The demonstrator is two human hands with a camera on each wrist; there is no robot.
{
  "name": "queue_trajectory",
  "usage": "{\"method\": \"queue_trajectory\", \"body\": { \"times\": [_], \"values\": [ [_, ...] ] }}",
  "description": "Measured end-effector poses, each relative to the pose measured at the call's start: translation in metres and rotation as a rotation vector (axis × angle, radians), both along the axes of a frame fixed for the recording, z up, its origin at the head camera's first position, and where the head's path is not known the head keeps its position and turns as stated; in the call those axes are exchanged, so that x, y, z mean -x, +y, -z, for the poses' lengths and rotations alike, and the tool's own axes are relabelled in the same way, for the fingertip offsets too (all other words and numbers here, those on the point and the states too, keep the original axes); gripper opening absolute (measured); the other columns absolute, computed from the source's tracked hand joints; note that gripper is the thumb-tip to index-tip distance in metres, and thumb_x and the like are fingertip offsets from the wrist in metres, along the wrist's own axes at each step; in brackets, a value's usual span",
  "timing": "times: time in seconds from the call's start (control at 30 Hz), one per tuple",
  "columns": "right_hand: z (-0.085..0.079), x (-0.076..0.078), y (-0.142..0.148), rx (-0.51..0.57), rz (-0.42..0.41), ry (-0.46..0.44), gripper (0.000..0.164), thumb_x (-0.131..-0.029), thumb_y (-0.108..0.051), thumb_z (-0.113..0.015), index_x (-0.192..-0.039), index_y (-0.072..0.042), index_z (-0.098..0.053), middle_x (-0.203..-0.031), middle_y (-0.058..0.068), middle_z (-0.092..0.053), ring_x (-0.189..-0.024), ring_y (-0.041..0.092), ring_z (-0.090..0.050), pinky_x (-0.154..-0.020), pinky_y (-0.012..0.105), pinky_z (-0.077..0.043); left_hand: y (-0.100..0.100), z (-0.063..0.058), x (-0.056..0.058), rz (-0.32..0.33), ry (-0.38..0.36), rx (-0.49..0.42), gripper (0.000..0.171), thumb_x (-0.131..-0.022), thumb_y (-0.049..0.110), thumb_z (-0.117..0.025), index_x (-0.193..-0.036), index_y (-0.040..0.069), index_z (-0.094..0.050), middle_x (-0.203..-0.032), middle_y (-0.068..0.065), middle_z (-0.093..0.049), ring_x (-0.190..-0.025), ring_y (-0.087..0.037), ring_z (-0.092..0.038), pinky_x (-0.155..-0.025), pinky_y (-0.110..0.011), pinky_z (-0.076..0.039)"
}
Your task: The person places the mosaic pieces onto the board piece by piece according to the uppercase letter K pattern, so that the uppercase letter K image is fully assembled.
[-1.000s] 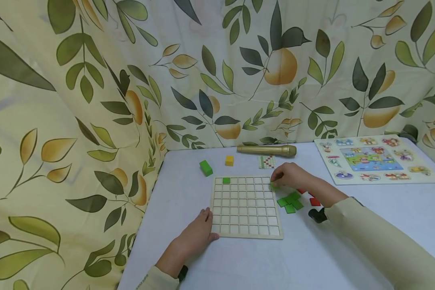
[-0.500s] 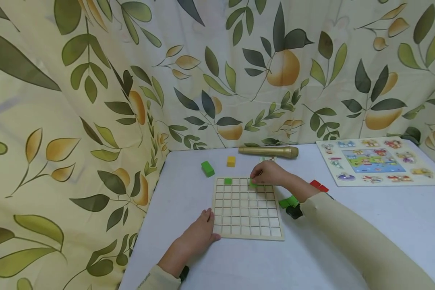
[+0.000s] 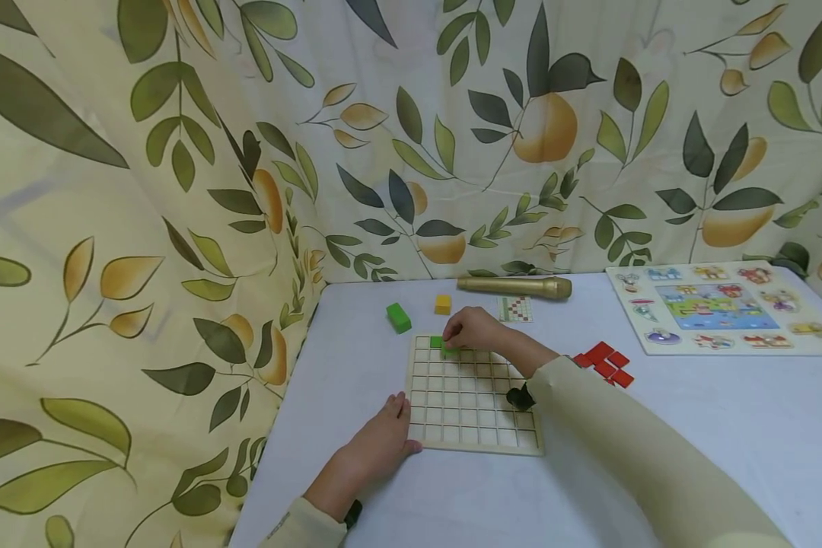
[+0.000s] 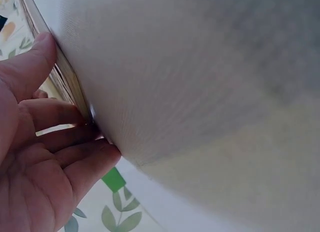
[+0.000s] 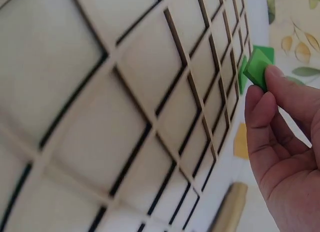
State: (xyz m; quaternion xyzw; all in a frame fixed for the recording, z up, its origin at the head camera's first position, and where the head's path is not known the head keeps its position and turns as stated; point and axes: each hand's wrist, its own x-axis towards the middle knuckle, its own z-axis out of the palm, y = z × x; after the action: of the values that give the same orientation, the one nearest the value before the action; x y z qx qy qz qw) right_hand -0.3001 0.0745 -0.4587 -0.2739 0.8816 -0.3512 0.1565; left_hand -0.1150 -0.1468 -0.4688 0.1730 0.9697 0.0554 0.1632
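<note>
A wooden grid board (image 3: 479, 415) lies on the white table, with one green tile (image 3: 435, 342) seated in its back row near the left corner. Just right of that tile, my right hand (image 3: 476, 329) pinches another green square tile (image 5: 257, 68) between thumb and fingertips, above the back row. The held tile is tilted in the right wrist view. At the board's front left corner my left hand (image 3: 381, 435) rests against the edge. The left wrist view shows its thumb and fingers (image 4: 92, 159) touching the board's side without curling round it.
Red tiles (image 3: 604, 361) lie right of the board. Behind it are a green block (image 3: 398, 318), a yellow block (image 3: 442, 304), a small pattern card (image 3: 516, 309) and a gold microphone-shaped object (image 3: 514, 287). A picture puzzle board (image 3: 726, 308) lies at the back right.
My right hand has carried a green tile from the board's right edge leftward along the back row to beside the seated tile. My left hand stays at the board's edge.
</note>
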Motion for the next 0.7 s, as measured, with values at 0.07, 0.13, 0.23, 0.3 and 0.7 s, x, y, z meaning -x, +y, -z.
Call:
{"method": "queue_trajectory", "body": {
  "times": [0.07,0.13,0.23,0.3,0.7],
  "values": [
    [0.003,0.000,-0.006,0.004,0.002,-0.012,0.008,-0.090,-0.011,-0.078,-0.094,-0.004,-0.077,-0.083,-0.003,-0.071,-0.074,0.012,-0.059,-0.068,0.028,-0.051,0.000,0.001,0.001,0.001,0.004,-0.002,0.077,-0.098,0.042,-0.062,-0.150,-0.009,-0.038,-0.158,-0.024,-0.032,-0.147,-0.034,-0.031,-0.114,-0.041,-0.036],
    [0.004,0.000,-0.011,0.009,0.006,-0.021,0.009,-0.090,-0.011,-0.078,-0.094,-0.003,-0.076,-0.083,-0.002,-0.071,-0.072,0.011,-0.059,-0.066,0.027,-0.051,-0.001,0.003,0.001,0.002,0.005,-0.001,0.077,-0.098,0.042,-0.062,-0.150,-0.009,-0.038,-0.158,-0.024,-0.032,-0.147,-0.034,-0.031,-0.114,-0.041,-0.036],
    [0.006,-0.001,-0.016,0.011,0.015,-0.023,0.008,-0.090,-0.010,-0.078,-0.094,-0.003,-0.076,-0.084,0.000,-0.071,-0.073,0.011,-0.060,-0.069,0.028,-0.052,-0.001,0.006,0.002,0.007,0.010,-0.002,0.077,-0.098,0.042,-0.062,-0.149,-0.009,-0.038,-0.158,-0.024,-0.033,-0.147,-0.034,-0.031,-0.114,-0.040,-0.036],
    [0.006,-0.002,-0.018,0.004,0.015,-0.009,0.008,-0.090,-0.010,-0.078,-0.094,-0.003,-0.076,-0.085,0.001,-0.072,-0.075,0.011,-0.060,-0.072,0.030,-0.052,-0.001,0.007,0.003,0.006,0.009,-0.007,0.077,-0.098,0.042,-0.062,-0.149,-0.009,-0.038,-0.158,-0.024,-0.033,-0.147,-0.034,-0.031,-0.114,-0.040,-0.036],
    [0.014,0.001,-0.025,-0.029,0.040,-0.025,0.004,-0.090,-0.012,-0.078,-0.090,-0.008,-0.078,-0.081,-0.003,-0.071,-0.074,0.011,-0.061,-0.071,0.029,-0.052,-0.001,0.002,0.000,0.014,0.014,0.003,0.077,-0.097,0.043,-0.063,-0.149,-0.009,-0.039,-0.157,-0.024,-0.034,-0.146,-0.034,-0.032,-0.113,-0.040,-0.038]
  ]
}}
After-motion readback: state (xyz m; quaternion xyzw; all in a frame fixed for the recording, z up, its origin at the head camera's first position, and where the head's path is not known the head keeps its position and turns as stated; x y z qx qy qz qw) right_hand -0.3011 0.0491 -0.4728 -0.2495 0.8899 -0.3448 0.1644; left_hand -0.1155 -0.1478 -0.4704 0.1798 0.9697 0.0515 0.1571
